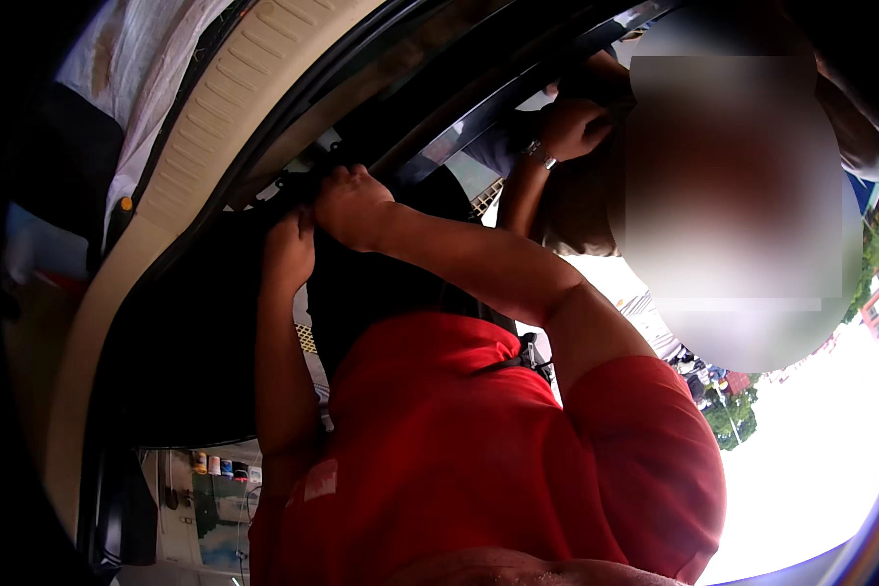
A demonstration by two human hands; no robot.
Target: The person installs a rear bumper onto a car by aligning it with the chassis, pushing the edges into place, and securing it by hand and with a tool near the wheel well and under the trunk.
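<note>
My left hand [289, 249] is raised at the dark edge of a vehicle opening, its fingers bent and partly lost in shadow. Close beside it, my right hand [355, 207] is closed, knuckles up, at the same dark edge. Small dark fittings [335, 148] sit just beyond the knuckles. What either hand grips is hidden in the black area. A large black panel [186, 342] spreads to the left of my left forearm. Along the opening runs a dark rubber seal [293, 93].
A beige ribbed sill trim [234, 88] curves along the left, with whitish sheeting [151, 68] beyond it. At the right a co-worker leans close; their hand [573, 129] wears a metal wristwatch [539, 153]. Several small containers [227, 467] stand at the lower left.
</note>
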